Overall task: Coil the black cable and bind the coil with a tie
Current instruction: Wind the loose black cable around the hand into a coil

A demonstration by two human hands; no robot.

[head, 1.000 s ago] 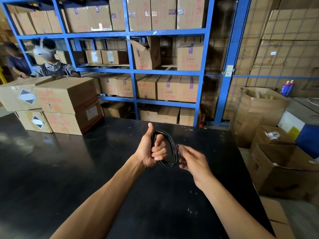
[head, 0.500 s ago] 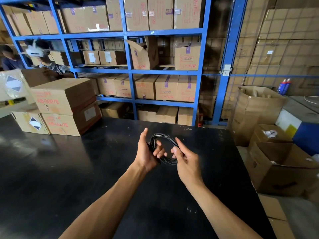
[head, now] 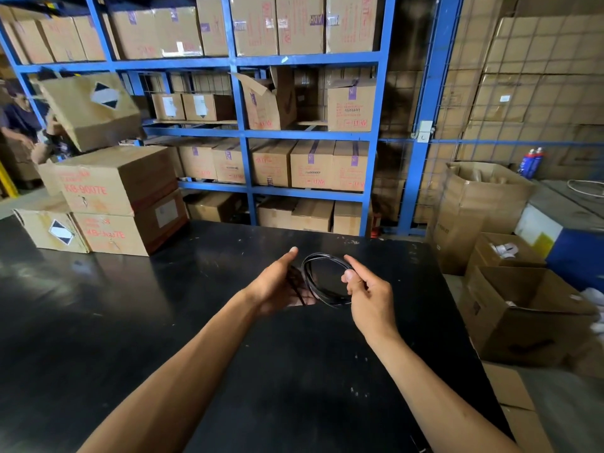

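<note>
The black cable point(head: 318, 259) is wound into a small round coil held above the black table point(head: 130, 322), between my two hands. My left hand point(head: 277, 284) is under the coil's left side with its palm up and fingers spread; the cable lies across the palm. My right hand point(head: 367, 289) pinches the coil's right side between thumb and forefinger. No tie can be made out.
Stacked cardboard boxes point(head: 117, 204) stand on the table's far left. Blue shelving point(head: 242, 132) full of boxes runs behind the table. Open cartons point(head: 523, 315) sit on the floor to the right. A person at far left lifts a tilted box point(head: 91, 109).
My left hand has opened from a fist around the coil to a flat palm under it. My right hand has moved onto the coil's right side. The person at left has raised a box.
</note>
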